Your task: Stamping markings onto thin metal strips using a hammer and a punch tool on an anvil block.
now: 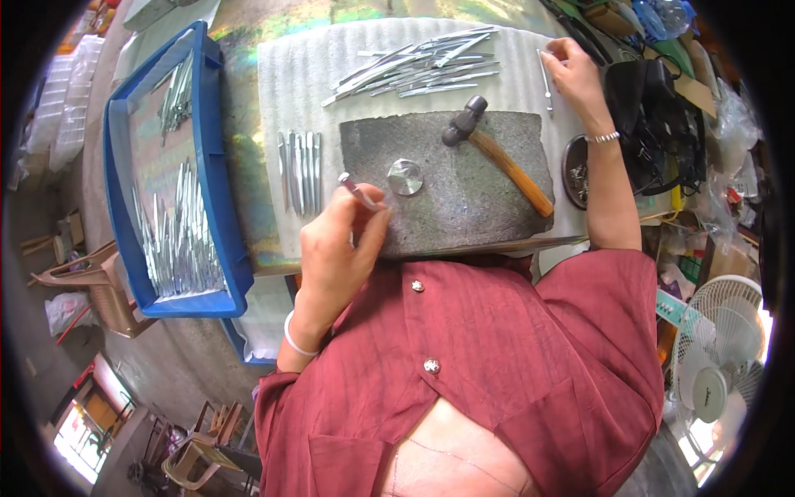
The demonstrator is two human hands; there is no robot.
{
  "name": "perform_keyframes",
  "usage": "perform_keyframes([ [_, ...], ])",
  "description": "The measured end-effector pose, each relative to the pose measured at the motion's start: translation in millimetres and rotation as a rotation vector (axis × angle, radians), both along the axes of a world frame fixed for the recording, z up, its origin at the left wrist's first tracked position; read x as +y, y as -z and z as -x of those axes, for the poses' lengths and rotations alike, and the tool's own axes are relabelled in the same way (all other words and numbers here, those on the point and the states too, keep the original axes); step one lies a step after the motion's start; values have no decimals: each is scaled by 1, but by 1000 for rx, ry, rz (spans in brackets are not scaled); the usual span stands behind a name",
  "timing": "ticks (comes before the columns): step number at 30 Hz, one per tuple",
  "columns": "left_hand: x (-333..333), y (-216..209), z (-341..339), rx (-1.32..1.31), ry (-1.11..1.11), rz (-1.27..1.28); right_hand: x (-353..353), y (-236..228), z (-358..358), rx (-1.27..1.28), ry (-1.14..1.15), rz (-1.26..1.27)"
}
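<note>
My left hand point(331, 253) is closed around a short, shiny metal piece point(357, 192), its tip pointing up and left. That hand hovers at the left edge of a dark stone slab point(464, 224), near a round silver metal block point(406, 177). On the slab lies a ball-peen hammer point(505, 170) with a wooden handle. At the far right, my right hand point(575, 79) pinches the upper end of a thin metal rod point(546, 87). A row of flat metal strips point(300, 174) lies left of the slab. Beyond it is a loose pile of similar strips point(418, 62).
A blue tray point(217, 166) with many metal strips stands at left. White foam sheet point(290, 74) covers the bench. A dark dish point(573, 186) of small metal parts sits beside my right forearm. A black bag point(650, 116) and a fan point(716, 356) are at right.
</note>
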State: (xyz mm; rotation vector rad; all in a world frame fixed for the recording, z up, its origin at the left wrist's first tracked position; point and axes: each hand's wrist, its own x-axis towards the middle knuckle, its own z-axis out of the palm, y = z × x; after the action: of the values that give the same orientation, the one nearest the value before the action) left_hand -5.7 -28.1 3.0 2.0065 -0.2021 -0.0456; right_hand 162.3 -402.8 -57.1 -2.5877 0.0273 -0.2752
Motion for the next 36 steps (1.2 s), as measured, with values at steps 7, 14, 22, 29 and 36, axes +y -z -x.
perform_keyframes([
  [7, 6, 8, -3, 211, -47, 341, 91, -88, 108, 209, -386, -143],
  [14, -5, -1, -17, 247, -36, 517, 125, -78, 143, 31, -395, 319],
  [22, -16, 10, -19, 126, -80, 490, 129, -77, 147, 121, -360, 216],
  [29, -17, 16, -21, 55, -75, 394, 125, -73, 146, 131, -344, 78],
  [36, -17, 14, -23, 34, -66, 357, 123, -73, 145, 143, -341, 1],
])
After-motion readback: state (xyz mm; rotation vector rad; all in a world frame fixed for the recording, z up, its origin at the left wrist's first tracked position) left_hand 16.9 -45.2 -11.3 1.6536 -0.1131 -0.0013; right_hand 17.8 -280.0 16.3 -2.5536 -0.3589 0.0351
